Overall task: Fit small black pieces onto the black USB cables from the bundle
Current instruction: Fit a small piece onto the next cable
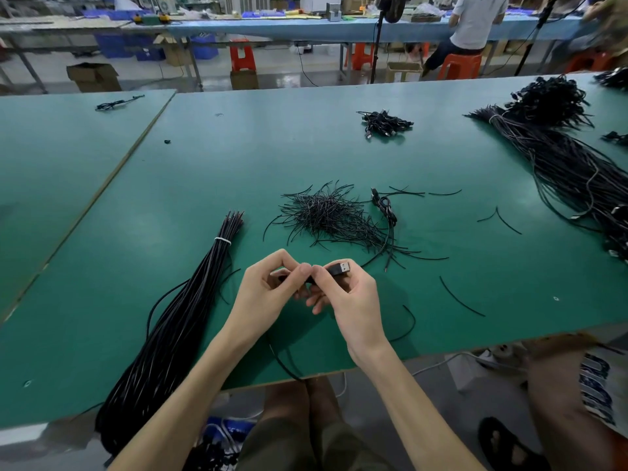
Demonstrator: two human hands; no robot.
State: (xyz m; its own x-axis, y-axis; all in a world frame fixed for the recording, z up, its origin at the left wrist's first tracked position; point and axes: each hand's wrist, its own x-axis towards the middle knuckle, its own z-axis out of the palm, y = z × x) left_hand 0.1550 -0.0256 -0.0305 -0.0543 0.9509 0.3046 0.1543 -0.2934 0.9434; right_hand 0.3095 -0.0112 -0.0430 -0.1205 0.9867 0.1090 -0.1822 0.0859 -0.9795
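Both hands were up just above the green tabletop (441, 158), close together near its front edge. The right hand (350, 300) had its fingers curled round the plug end of a black USB cable (339, 268), with the metal connector poking out past the fingertips to the right. The left hand (268, 287) was pinching the same cable right behind the plug, thumb and forefinger pressed up against the right hand's fingertips. I honestly couldn't tell whether a little piece was in there between the fingers, it was all black on black. The cable's tail dropped down under the wrists and off the front edge.

To the left of the hands lay the bundle (190, 317), long black cables tied with a white band near the far end and trailing off the near edge. Just beyond the hands sat a messy heap of short black pieces (326, 215), with a few strays scattered to the right. A coiled cable (385, 207) lay right beside that heap. Farther back was a small pile of cables (385, 122), and a much bigger heap of cables (560, 158) filled the right side.
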